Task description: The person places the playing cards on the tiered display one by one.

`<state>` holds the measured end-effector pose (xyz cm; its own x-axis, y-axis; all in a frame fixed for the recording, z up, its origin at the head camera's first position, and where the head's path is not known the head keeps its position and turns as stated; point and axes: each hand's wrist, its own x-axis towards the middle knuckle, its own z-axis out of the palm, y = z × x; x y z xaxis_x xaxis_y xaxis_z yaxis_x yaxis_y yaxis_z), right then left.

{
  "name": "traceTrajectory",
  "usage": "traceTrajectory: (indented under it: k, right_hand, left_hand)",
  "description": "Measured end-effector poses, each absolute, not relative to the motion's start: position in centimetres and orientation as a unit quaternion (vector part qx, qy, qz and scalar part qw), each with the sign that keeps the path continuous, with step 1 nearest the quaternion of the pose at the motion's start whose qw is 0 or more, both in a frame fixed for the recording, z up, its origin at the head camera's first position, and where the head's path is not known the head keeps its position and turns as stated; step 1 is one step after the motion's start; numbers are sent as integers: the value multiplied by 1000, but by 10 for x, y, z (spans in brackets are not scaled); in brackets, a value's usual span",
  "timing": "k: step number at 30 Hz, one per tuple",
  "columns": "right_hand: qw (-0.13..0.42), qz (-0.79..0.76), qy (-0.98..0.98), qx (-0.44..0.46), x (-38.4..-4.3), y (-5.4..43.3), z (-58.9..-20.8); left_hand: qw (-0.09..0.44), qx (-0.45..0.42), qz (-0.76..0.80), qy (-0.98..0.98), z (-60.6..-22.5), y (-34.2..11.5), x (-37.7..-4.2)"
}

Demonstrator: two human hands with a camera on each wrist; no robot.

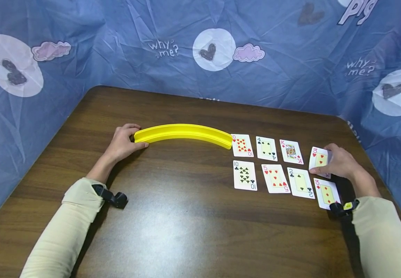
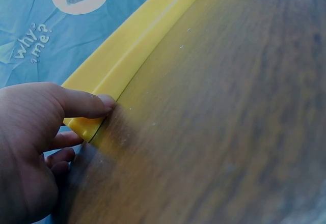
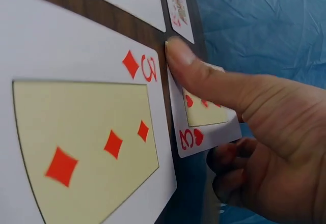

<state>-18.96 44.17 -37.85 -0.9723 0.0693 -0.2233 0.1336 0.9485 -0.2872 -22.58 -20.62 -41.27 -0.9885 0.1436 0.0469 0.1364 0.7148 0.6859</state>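
Our right hand (image 1: 347,164) pinches the three of hearts (image 1: 320,158) across its width, thumb on the left edge, fingers at the opposite one; we cannot tell whether it lies flat or is lifted. It is at the right end of the upper row of playing cards, beside the king (image 1: 291,151) and just beyond the three of diamonds (image 1: 327,192). Our left hand (image 1: 119,143) grips the left end of a curved yellow trough (image 1: 183,131) between thumb and fingers, on the brown table (image 1: 172,220). The trough's far end hides the left edge of a red ten (image 1: 243,146).

We judge that a tug on the trough could drag that ten out of line. Squeezing too hard might bow the pinched card, and the wrist camera (image 1: 343,208), over the three of diamonds' corner, could nudge it if our wrist dips.
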Motion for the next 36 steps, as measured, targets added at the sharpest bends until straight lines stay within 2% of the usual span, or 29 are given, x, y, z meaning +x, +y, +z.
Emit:
traceTrajectory:
  k: [10,19,36]
  right_hand:
    - [42,-217,974,47,-187,457,-383]
    - [53,-266,961,52,-187,460,-382]
    - [7,-363,931,37,-191,439,-352]
  left_hand:
    - [4,73,369,926,-412,-202,-228]
    - [8,71,370,926,-413,-203,-226]
    - [-1,54,379,924,-413,-206,-225]
